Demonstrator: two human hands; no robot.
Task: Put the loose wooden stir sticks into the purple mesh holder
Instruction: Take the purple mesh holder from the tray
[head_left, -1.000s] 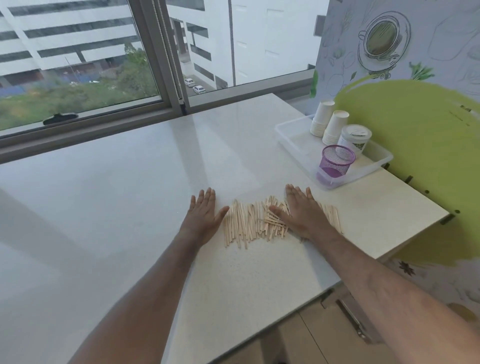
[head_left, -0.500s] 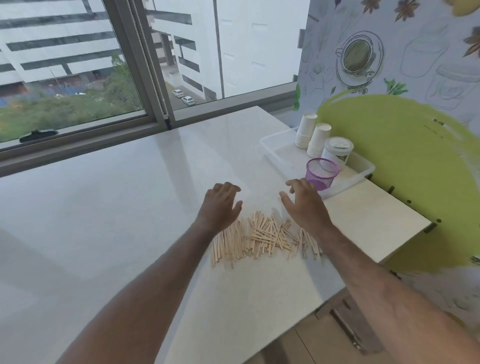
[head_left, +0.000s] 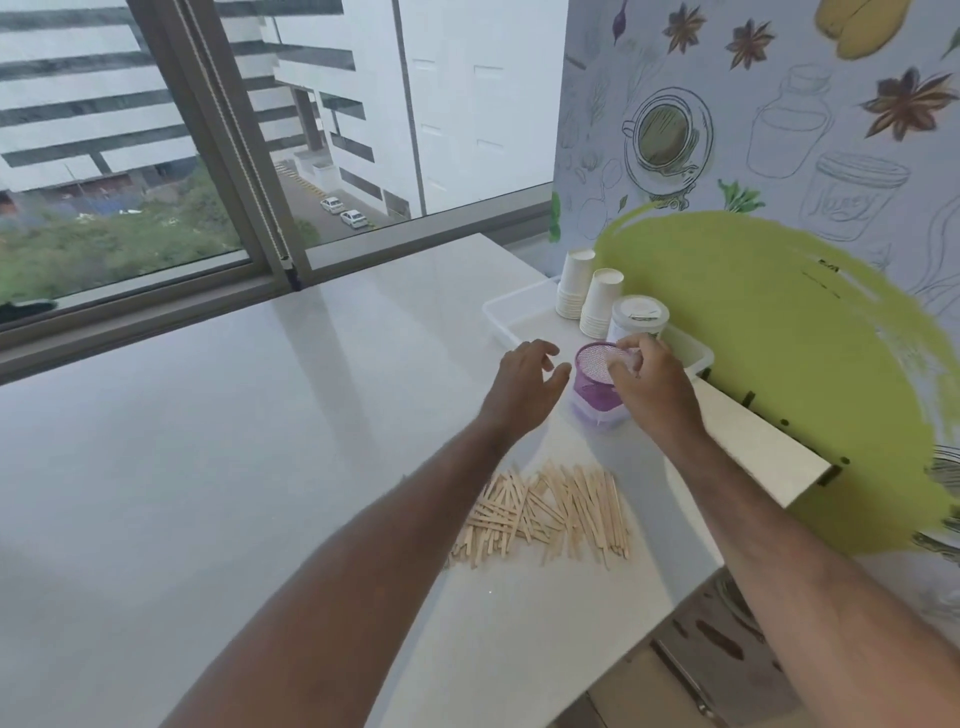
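Right hand (head_left: 655, 387) curled at the holder's rim, fingertips (head_left: 626, 358) touching or just over the near-right edge of the purple mesh holder (head_left: 597, 382); whether that grip has actually closed on the mesh, cannot tell from here. Left hand (head_left: 524, 384) just beside the holder on the other side, fingers spread and loose, pinching nothing, a sliver of gap to the mesh wall. Holder upright between the two hands, seated in the near corner of the white tray (head_left: 511, 325), apparently empty. Behind the grip, paper cups (head_left: 587, 291) and a lidded tub (head_left: 638, 319) crowded close. Back toward the body from the grip, well apart from it, the sticks (head_left: 550, 509) fanned in a loose heap on the table (head_left: 260, 441), none in either hand.

Likely step: fetching the holder nearer the heap. Best done by taking the rim firmly with the right, steadying the wall with the left, lifting clear of the tray lip rather than dragging, keeping it upright, avoiding the tub behind. Then setting down just beside the sticks, clear of the table edge.
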